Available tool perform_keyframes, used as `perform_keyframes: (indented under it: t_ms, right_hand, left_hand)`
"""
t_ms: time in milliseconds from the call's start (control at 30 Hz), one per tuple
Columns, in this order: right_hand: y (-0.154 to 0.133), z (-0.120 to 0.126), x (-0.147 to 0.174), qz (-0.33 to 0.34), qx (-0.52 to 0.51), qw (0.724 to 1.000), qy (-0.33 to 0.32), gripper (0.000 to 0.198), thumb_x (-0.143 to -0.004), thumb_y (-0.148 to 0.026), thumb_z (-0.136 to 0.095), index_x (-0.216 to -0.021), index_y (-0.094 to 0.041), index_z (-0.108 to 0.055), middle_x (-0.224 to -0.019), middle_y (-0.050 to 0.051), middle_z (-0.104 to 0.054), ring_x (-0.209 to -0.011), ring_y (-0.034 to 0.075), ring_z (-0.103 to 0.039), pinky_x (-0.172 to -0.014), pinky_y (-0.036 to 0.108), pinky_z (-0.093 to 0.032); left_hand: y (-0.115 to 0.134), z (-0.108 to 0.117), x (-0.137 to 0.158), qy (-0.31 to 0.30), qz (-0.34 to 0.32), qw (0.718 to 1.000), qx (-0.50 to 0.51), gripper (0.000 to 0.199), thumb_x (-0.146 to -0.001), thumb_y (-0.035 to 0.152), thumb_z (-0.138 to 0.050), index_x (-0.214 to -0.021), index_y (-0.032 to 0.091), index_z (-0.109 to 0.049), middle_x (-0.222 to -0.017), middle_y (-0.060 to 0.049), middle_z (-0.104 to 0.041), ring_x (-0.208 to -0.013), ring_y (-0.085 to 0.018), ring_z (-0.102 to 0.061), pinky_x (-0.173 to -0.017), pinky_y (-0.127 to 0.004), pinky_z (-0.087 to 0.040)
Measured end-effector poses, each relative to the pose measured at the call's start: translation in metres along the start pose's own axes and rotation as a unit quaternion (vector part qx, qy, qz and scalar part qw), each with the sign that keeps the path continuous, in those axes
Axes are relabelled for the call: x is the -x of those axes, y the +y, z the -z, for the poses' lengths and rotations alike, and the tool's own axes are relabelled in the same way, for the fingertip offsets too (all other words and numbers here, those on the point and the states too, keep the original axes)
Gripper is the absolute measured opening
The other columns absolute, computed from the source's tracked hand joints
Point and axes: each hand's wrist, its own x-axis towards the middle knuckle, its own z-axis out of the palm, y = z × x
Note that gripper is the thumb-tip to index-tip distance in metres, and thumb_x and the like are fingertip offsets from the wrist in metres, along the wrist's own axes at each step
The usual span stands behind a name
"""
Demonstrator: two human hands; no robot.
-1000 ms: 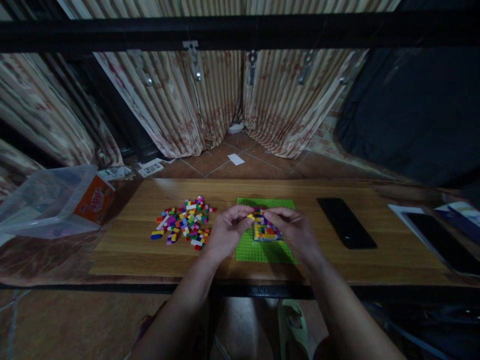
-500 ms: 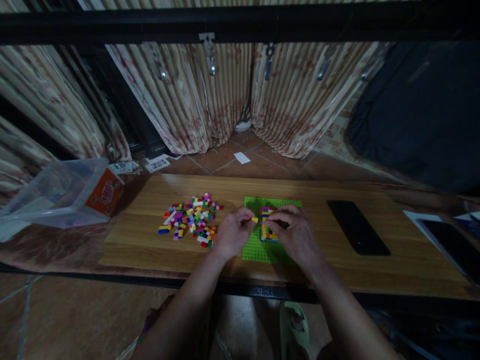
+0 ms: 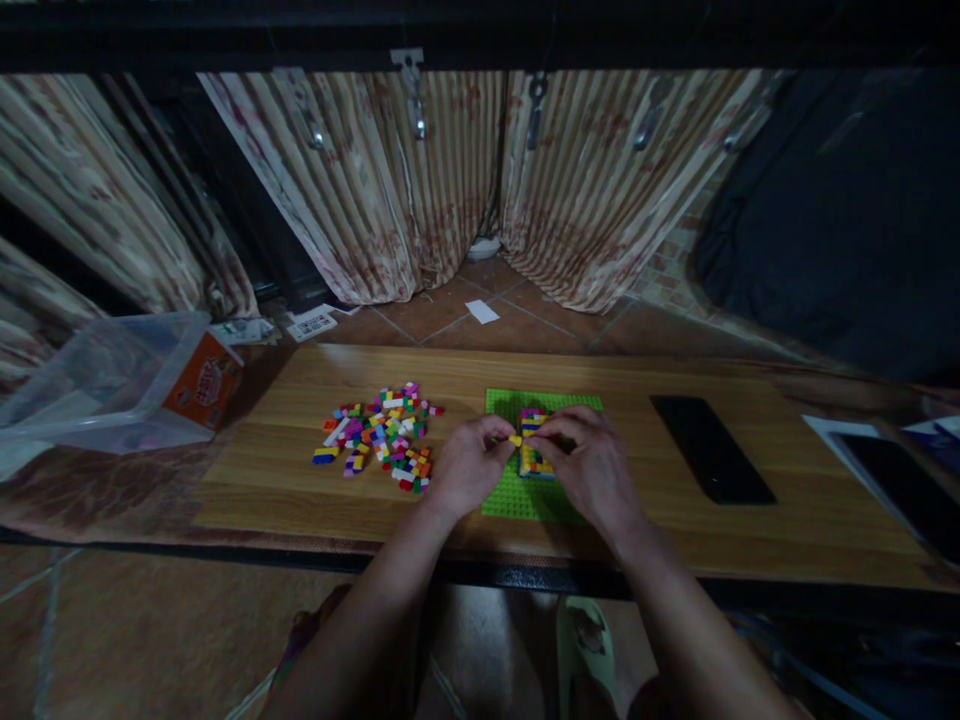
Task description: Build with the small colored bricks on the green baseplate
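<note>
My left hand point(image 3: 471, 465) pinches a small yellow toy brick point(image 3: 514, 440) between thumb and fingertips. Close against the brick's right side are the pinched fingertips of my right hand point(image 3: 596, 462); whether they touch it or hold a piece of their own is too small to tell. Below the fingers, a low build of multicoloured bricks point(image 3: 534, 466) sits on a green studded baseplate point(image 3: 501, 500). My right hand covers much of the build's right side. Left of my hands, a pile of loose bricks point(image 3: 386, 432) lies spread on the wooden board.
A black phone-like slab point(image 3: 712, 450) lies on the wooden board point(image 3: 277, 490) to the right, with a dark tablet-like device point(image 3: 892, 480) beyond it. At far left stands a clear plastic bin point(image 3: 112, 385) with an orange label. Striped curtains point(image 3: 435, 200) hang behind.
My hands have come closer together, so the yellow brick now sits right by the right fingertips. The view has shifted slightly; the loose bricks stay where they were.
</note>
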Motion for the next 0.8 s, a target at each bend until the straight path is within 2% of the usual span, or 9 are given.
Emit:
perform_keyframes:
  t_ms: [267,533,800]
  right_hand:
    - [0.002,0.006,-0.002,-0.035,-0.038,0.999,0.006,0.017,-0.079,-0.035,-0.063,-0.075,-0.021,-0.071,-0.089,0.007,-0.065,-0.087,0.023,-0.060,-0.083,0.038,-0.045]
    - [0.000,0.003,-0.003,-0.052,-0.037,0.998,0.004,0.013,-0.076,-0.033,-0.063,-0.071,-0.022,-0.070,-0.088,0.005,-0.065,-0.088,0.022,-0.059,-0.084,0.039,-0.044]
    - [-0.003,-0.002,-0.003,-0.077,-0.038,0.996,0.023,0.010,-0.074,-0.028,-0.064,-0.067,-0.023,-0.070,-0.087,0.005,-0.065,-0.088,0.023,-0.058,-0.083,0.040,-0.044]
  left_hand:
    - [0.008,-0.004,0.000,-0.005,0.014,1.000,0.009,0.012,-0.079,0.013,-0.056,-0.082,0.017,-0.066,-0.078,-0.001,-0.069,-0.071,-0.013,-0.062,-0.065,-0.022,-0.046]
    - [0.014,-0.006,0.003,0.009,0.003,0.997,-0.082,0.015,-0.080,0.014,-0.055,-0.088,0.020,-0.067,-0.078,0.000,-0.068,-0.068,-0.013,-0.061,-0.062,-0.022,-0.044]
    - [0.015,-0.008,0.004,0.021,-0.019,0.995,-0.098,0.012,-0.081,0.015,-0.055,-0.083,0.021,-0.065,-0.076,0.001,-0.068,-0.070,-0.014,-0.062,-0.065,-0.023,-0.046]
